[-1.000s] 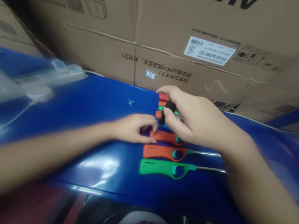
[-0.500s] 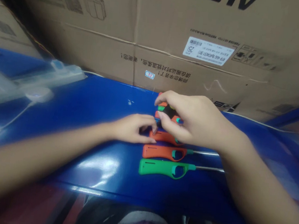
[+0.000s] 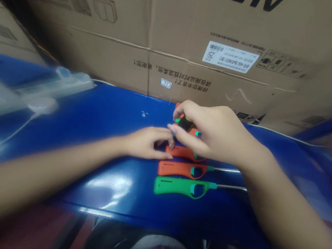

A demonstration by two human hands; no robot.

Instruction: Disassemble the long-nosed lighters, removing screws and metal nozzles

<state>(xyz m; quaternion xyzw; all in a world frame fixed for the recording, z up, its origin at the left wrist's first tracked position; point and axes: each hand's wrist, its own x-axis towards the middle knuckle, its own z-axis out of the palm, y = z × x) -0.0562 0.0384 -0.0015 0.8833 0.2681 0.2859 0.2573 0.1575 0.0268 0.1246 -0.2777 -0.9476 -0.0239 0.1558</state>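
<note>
My left hand (image 3: 147, 142) is at the handle end of an orange utility lighter (image 3: 181, 152), with curled fingers above it and the thumb along its lower edge. My right hand (image 3: 216, 130) arches over the upper lighters, thumb and forefinger curved around a black object (image 3: 185, 123) with a touch of yellow. What that object is, I cannot make out. Part of another orange lighter (image 3: 195, 133) shows beneath the right hand. Closer to me, an orange lighter (image 3: 175, 168) and a green lighter (image 3: 173, 186) lie parallel, their metal stems pointing right.
A large cardboard box (image 3: 111, 54) stands along the back of the blue table (image 3: 120, 107). At the left are a blurred pale strip (image 3: 77, 82), a round white object (image 3: 44, 104) and a white cable (image 3: 8, 138). The table's front edge runs near my lap.
My right thumb has shifted slightly left, towards the left fingertips. The left hand and the two nearest lighters stay in place.
</note>
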